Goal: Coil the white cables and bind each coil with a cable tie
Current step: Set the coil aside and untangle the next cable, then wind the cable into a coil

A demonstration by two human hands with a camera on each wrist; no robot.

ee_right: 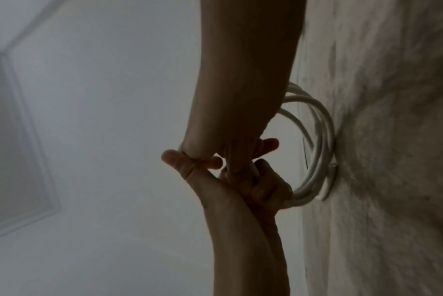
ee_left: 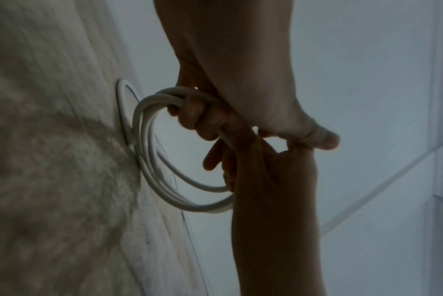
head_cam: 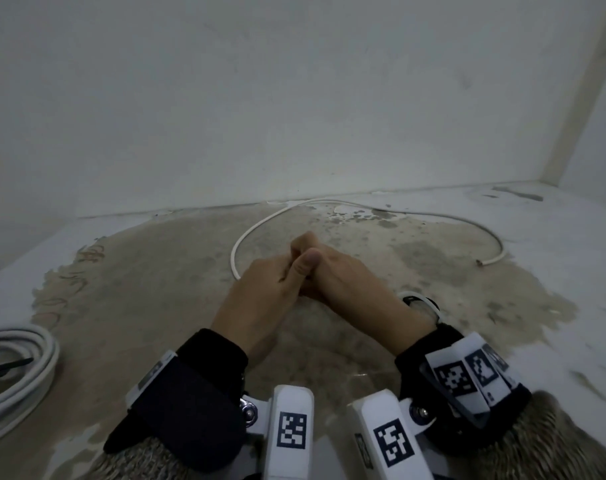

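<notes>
Low over the floor, my two hands meet around a small coil of white cable point(ee_left: 202, 208), which the hands hide in the head view. My left hand point(head_cam: 287, 271) grips the coil's top with curled fingers point(ee_left: 197, 114), its thumb lying over the right hand. My right hand point(head_cam: 329, 268) holds the same bundle from the other side, its fingers point(ee_left: 215, 158) against the strands. The coil point(ee_right: 325, 136) stands on edge and touches the floor. From under my hands the cable's loose tail point(head_cam: 260, 225) loops back along the wall and ends at the right point(head_cam: 491, 261).
A second white coil point(head_cam: 35, 368) with a black cable tie point(head_cam: 10, 365) across it lies on the floor at the left edge. The floor point(head_cam: 156, 271) is stained bare concrete. A white wall point(head_cam: 294, 116) stands close behind, with a corner at the right.
</notes>
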